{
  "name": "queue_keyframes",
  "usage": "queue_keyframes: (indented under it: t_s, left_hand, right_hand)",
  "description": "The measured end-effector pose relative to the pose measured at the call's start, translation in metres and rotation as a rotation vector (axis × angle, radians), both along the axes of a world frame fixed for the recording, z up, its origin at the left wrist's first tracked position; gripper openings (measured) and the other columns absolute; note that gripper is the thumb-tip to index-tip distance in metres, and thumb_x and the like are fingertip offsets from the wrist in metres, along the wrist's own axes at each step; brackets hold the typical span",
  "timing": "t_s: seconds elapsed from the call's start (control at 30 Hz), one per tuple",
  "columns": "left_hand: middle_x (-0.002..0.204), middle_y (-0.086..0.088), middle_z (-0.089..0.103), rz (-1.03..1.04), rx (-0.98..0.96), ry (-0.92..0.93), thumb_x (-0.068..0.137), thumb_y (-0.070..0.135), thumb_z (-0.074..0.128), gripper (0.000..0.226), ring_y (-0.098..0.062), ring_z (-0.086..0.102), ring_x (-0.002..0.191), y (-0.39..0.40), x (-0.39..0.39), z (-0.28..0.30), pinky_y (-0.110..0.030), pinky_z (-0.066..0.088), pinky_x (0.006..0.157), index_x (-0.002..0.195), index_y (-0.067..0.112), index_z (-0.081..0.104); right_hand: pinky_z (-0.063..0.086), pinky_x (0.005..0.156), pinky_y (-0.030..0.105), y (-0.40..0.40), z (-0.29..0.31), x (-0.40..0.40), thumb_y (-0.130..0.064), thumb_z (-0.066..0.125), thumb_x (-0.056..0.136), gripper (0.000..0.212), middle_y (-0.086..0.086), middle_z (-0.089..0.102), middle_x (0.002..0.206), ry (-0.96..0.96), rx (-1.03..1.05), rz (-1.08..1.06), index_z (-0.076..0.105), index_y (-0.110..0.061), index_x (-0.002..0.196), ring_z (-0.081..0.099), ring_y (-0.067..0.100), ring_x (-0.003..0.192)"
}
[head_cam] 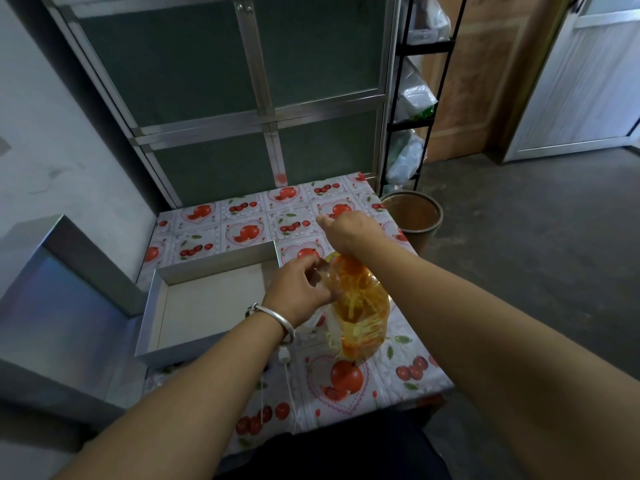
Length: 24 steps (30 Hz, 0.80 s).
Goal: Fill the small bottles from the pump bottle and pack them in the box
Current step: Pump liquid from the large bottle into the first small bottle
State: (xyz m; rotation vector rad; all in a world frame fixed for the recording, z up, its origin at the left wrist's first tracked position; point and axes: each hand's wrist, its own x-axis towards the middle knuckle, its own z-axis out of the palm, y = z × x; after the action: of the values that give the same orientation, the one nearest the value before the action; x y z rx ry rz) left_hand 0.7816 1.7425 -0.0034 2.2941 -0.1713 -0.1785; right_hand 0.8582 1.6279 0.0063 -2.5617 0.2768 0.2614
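A clear pump bottle (362, 310) with orange-yellow liquid and orange shreds stands on the table, right of a shallow silver box (207, 306) whose inside is bare. My right hand (346, 232) sits closed on top of the bottle, covering its pump head. My left hand (299, 287), with a silver bangle on the wrist, grips something small and clear against the bottle's upper left side; it looks like a small bottle, but the fingers hide most of it.
The table (398, 372) has a cloth printed with red fruit. A white cord with a switch (284, 356) runs off the front edge. The silver box lid (59, 306) leans at the left. A brown bin (412, 216) stands past the right edge.
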Motion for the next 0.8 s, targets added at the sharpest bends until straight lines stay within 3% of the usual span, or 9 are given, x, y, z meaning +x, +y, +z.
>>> queue_keyframes:
  t_s: [0.1,0.17,0.3,0.4,0.53,0.6,0.73,0.8]
  left_hand:
    - [0.096,-0.009,0.064,0.009,0.011,0.001,0.067,0.03,0.081,0.043,-0.023,0.059,0.085,0.001,0.0,0.002,-0.038,0.052,0.079,0.103,0.018,0.061]
    - [0.096,-0.007,0.064,0.01,0.009,-0.008,0.068,0.028,0.08,0.043,-0.021,0.059,0.086,0.002,0.001,0.004,-0.036,0.051,0.08,0.105,0.018,0.06]
    - [0.095,-0.005,0.064,0.001,0.008,0.003,0.068,0.026,0.08,0.043,-0.02,0.059,0.084,0.002,0.001,0.002,-0.038,0.053,0.082,0.105,0.017,0.061]
    - [0.095,-0.008,0.064,0.005,0.013,0.01,0.067,0.029,0.081,0.043,-0.024,0.06,0.086,0.0,-0.002,0.001,-0.041,0.053,0.082,0.103,0.018,0.061]
    - [0.099,-0.007,0.064,0.005,0.018,0.009,0.067,0.029,0.08,0.044,-0.024,0.06,0.092,0.0,-0.001,0.004,-0.038,0.053,0.083,0.106,0.019,0.06]
    - [0.1,-0.008,0.064,0.007,0.019,0.004,0.068,0.028,0.08,0.044,-0.024,0.06,0.093,0.0,0.001,0.005,-0.039,0.053,0.083,0.106,0.018,0.06]
    - [0.097,-0.009,0.066,0.013,0.013,0.01,0.069,0.024,0.079,0.037,-0.025,0.061,0.09,0.001,-0.001,0.003,-0.04,0.052,0.083,0.102,0.019,0.061]
    - [0.095,-0.009,0.066,0.011,0.014,0.007,0.069,0.025,0.079,0.035,-0.024,0.06,0.087,0.002,-0.003,0.003,-0.04,0.052,0.082,0.099,0.021,0.06]
  right_hand:
    - [0.036,0.105,0.044,0.0,0.01,-0.001,-0.058,0.025,0.097,0.065,0.015,0.041,0.144,0.072,0.023,0.031,0.04,-0.01,0.139,0.042,0.034,0.13]
    - [0.035,0.106,0.044,0.001,0.012,-0.001,-0.051,0.024,0.099,0.058,0.014,0.035,0.149,0.082,0.022,0.066,0.032,-0.015,0.145,0.036,0.034,0.134]
    - [0.047,0.081,0.036,0.002,0.001,0.003,-0.046,0.022,0.1,0.051,0.012,0.051,0.13,0.031,-0.066,0.064,0.038,-0.021,0.142,0.055,0.028,0.106]
    - [0.048,0.093,0.041,0.001,-0.001,0.002,-0.057,0.025,0.096,0.062,0.013,0.056,0.123,0.014,-0.037,0.014,0.05,-0.01,0.128,0.056,0.029,0.107]
    - [0.032,0.108,0.046,0.002,0.008,0.003,-0.061,0.025,0.095,0.069,0.014,0.037,0.148,0.108,0.031,0.039,0.035,-0.011,0.142,0.037,0.035,0.134]
    - [0.039,0.101,0.042,0.001,0.008,0.004,-0.059,0.026,0.096,0.066,0.014,0.044,0.142,0.083,0.006,0.043,0.04,-0.01,0.138,0.045,0.033,0.126]
    - [0.049,0.088,0.037,0.001,0.0,0.0,-0.055,0.026,0.097,0.059,0.013,0.058,0.112,0.011,-0.057,0.033,0.053,-0.009,0.121,0.057,0.026,0.097]
    - [0.047,0.091,0.039,0.001,0.002,0.0,-0.053,0.025,0.098,0.058,0.014,0.054,0.125,0.026,-0.064,0.058,0.047,-0.012,0.133,0.054,0.028,0.106]
